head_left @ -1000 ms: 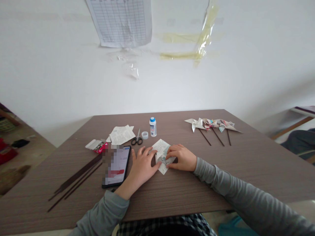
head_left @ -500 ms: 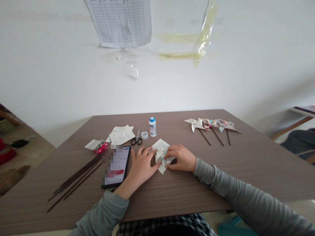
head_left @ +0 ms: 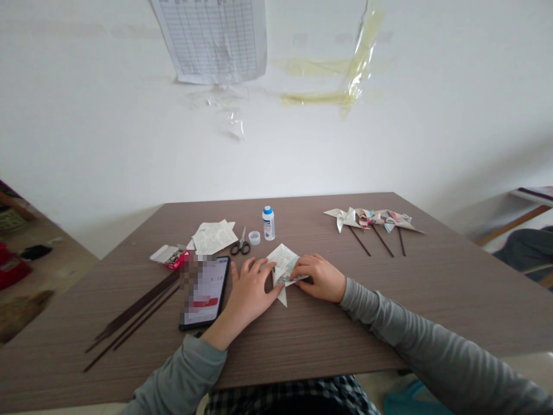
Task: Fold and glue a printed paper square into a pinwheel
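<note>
A piece of white printed paper point(head_left: 283, 257) lies on the table with cut, partly folded flaps, and one pointed tip faces me. My left hand point(head_left: 252, 294) steadies its left side, the thumb and index finger resting on the paper and the other fingers spread. From the right, my right hand point(head_left: 323, 278) pinches a flap between thumb and curled fingers. The fingertips hide part of the paper's middle. Beside my left wrist lies a phone point(head_left: 206, 297) with a lit screen, partly blurred out.
Behind the hands stand a glue bottle point(head_left: 268, 223) with a blue cap, a small clear cap point(head_left: 254, 237) and scissors point(head_left: 241, 245). Paper sheets point(head_left: 215, 237), an opened small box point(head_left: 170, 256) and dark sticks point(head_left: 133, 308) lie left. Paper pinwheels point(head_left: 345, 219) on sticks lie at the back right.
My right fingers have shifted slightly right with the pinched flap, and more of the paper's middle shows. My left hand keeps its place.
</note>
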{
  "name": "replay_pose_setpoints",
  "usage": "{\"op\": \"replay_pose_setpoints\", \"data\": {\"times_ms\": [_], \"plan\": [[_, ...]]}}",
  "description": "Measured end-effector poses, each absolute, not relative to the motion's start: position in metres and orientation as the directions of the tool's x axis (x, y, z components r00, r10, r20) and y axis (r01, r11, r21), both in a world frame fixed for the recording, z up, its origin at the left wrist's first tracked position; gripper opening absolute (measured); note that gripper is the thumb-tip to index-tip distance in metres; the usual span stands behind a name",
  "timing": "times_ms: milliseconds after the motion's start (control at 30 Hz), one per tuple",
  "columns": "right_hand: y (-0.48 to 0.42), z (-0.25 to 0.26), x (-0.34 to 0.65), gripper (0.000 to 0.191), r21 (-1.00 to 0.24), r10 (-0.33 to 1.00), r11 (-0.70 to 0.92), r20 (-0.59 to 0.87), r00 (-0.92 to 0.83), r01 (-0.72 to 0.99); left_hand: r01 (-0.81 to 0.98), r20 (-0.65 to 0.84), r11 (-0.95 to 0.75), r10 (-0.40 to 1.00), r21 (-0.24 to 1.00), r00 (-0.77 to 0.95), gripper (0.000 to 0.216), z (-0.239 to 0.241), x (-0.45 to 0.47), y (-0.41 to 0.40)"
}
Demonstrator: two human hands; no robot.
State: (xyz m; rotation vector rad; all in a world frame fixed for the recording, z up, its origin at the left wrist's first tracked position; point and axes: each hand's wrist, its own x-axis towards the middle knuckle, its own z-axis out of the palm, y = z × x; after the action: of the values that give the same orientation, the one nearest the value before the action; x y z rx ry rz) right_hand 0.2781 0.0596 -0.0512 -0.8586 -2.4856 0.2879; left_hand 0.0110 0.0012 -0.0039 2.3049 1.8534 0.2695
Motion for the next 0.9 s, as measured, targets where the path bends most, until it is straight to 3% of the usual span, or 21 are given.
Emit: {"op": "replay_pose_setpoints", "data": {"times_ms": [100, 300, 467, 600, 767, 900], "plan": [[0.061, -0.052, 0.278, 0.011, -0.366, 0.634, 0.772, 0.392, -0.667, 0.519, 0.944, 0.042, -0.213, 0.977, 0.252, 0.21, 0.052, -0.005, 0.01, 0.001], [0.061, -0.056, 0.278, 0.019, -0.408, 0.68, 0.732, 0.373, -0.632, 0.546, 0.945, 0.066, -0.21, 0.978, 0.252, 0.2, 0.044, -0.004, 0.011, 0.001], [0.063, -0.064, 0.273, 0.012, -0.495, 0.758, 0.65, 0.372, -0.536, 0.576, 0.944, 0.092, -0.212, 0.976, 0.254, 0.195, 0.039, -0.005, 0.014, 0.001], [0.062, -0.069, 0.27, 0.026, -0.562, 0.803, 0.596, 0.384, -0.456, 0.574, 0.943, 0.084, -0.213, 0.977, 0.255, 0.198, 0.047, -0.006, 0.015, 0.001], [0.06, -0.068, 0.268, 0.011, -0.539, 0.813, 0.583, 0.379, -0.443, 0.609, 0.944, 0.078, -0.204, 0.979, 0.259, 0.19, 0.061, -0.004, 0.016, 0.0], [0.059, -0.065, 0.268, 0.009, -0.496, 0.798, 0.603, 0.384, -0.465, 0.625, 0.945, 0.073, -0.2, 0.98, 0.26, 0.187, 0.065, -0.005, 0.017, 0.0]]}}
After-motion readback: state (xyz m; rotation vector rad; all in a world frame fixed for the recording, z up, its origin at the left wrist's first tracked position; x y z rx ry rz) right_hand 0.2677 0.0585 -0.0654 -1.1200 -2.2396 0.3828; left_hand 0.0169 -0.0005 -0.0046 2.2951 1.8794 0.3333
